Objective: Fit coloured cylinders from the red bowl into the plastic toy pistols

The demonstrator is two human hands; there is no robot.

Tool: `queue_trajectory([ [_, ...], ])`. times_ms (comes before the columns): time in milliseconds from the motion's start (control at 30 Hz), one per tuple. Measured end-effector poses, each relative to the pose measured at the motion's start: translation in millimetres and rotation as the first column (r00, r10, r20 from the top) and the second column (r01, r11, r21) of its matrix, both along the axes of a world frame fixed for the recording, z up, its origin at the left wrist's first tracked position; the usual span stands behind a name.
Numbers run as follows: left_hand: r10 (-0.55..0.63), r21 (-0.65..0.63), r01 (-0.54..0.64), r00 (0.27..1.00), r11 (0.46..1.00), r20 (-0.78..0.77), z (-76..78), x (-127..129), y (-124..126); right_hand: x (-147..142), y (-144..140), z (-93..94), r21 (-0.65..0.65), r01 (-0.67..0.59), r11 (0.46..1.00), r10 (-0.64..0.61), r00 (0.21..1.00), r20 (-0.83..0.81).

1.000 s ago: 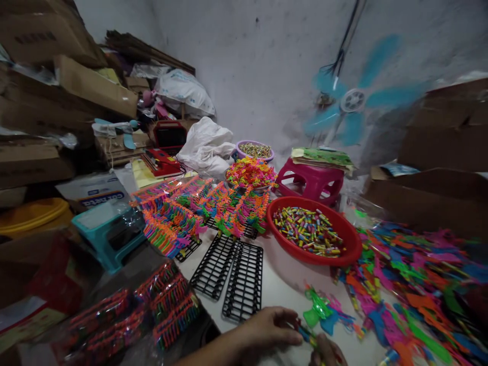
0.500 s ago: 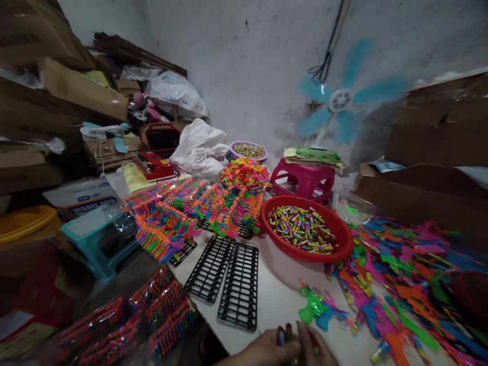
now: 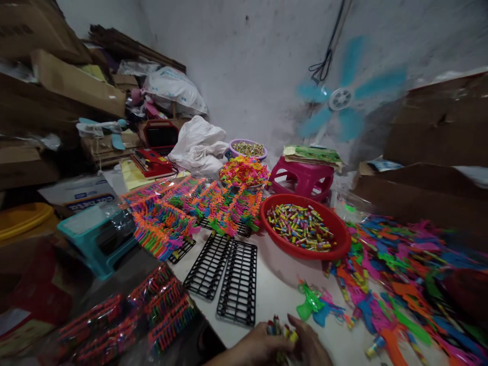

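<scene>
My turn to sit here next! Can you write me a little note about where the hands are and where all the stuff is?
Left hand and right hand: together at the near table edge, pinching a bunch of small coloured tubes.
More tubes fill the red bowl.
Toy pieces heap on the right; a green one lies just ahead.
Two black racks sit bare; those behind hold filled rows.

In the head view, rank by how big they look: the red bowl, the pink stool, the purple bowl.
1. red bowl, nearest the camera
2. pink stool
3. purple bowl, farthest back, so it may only look smallest
</scene>
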State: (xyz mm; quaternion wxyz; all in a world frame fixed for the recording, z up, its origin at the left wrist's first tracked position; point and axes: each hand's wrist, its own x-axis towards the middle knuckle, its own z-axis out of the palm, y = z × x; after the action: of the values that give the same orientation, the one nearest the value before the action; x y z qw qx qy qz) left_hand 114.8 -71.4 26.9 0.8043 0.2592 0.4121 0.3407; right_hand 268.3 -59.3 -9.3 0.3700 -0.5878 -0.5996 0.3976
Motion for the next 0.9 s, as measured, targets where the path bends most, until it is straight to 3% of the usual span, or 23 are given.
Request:
queue_trajectory([
  [67, 0.072, -0.028, -0.072, 0.997, 0.997, 0.012, 0.3, -1, 0, 16, 14, -0.4, 0.087, 0.13, 0.988, -0.141, 0.981, 0.132],
  [133, 0.148, 0.031, -0.149, 0.989, 0.988, 0.015, -0.6, -1, -1, 28, 24, -5.8, 0.272, 0.202, 0.941, -0.285, 0.907, 0.311],
  [233, 0.169, 0.175, -0.149, 0.98, 0.973, -0.105, -3.3, 0, 1, 31, 30, -24.2, 0.46, 0.088, 0.884, -0.349, 0.778, 0.522],
  [300, 0.194, 0.307, -0.113, 0.95, 0.945, -0.245, -6.0, 2, 3, 29, 29, -39.6, 0.51, -0.01, 0.86, -0.333, 0.746, 0.576],
  [400, 0.317, 0.566, 0.005, 0.824, 0.824, -0.469, -11.3, 1, 6, 31, 25, -56.6, 0.531, -0.133, 0.837, -0.246, 0.775, 0.583],
  [467, 0.375, 0.671, 0.141, 0.737, 0.728, -0.562, -15.5, 1, 6, 35, 23, -59.8, 0.513, -0.188, 0.837, -0.181, 0.79, 0.585],
  [533, 0.376, 0.71, 0.271, 0.697, 0.65, -0.61, -20.0, 1, 7, 36, 23, -56.4, 0.513, -0.141, 0.847, -0.218, 0.787, 0.577],
  [600, 0.366, 0.718, 0.348, 0.679, 0.604, -0.637, -24.2, 2, 7, 32, 22, -49.5, 0.515, -0.015, 0.857, -0.334, 0.745, 0.578],
  [667, 0.382, 0.725, 0.372, 0.661, 0.58, -0.646, -27.8, 3, 8, 26, 22, -43.1, 0.503, 0.081, 0.86, -0.415, 0.685, 0.599],
  [733, 0.407, 0.733, 0.365, 0.65, 0.574, -0.642, -30.3, 4, 8, 21, 21, -40.9, 0.475, 0.073, 0.877, -0.396, 0.671, 0.627],
  [900, 0.414, 0.744, 0.255, 0.7, 0.617, -0.583, -28.0, 2, 6, 24, 24, -51.3, 0.52, 0.052, 0.852, -0.37, 0.763, 0.529],
])
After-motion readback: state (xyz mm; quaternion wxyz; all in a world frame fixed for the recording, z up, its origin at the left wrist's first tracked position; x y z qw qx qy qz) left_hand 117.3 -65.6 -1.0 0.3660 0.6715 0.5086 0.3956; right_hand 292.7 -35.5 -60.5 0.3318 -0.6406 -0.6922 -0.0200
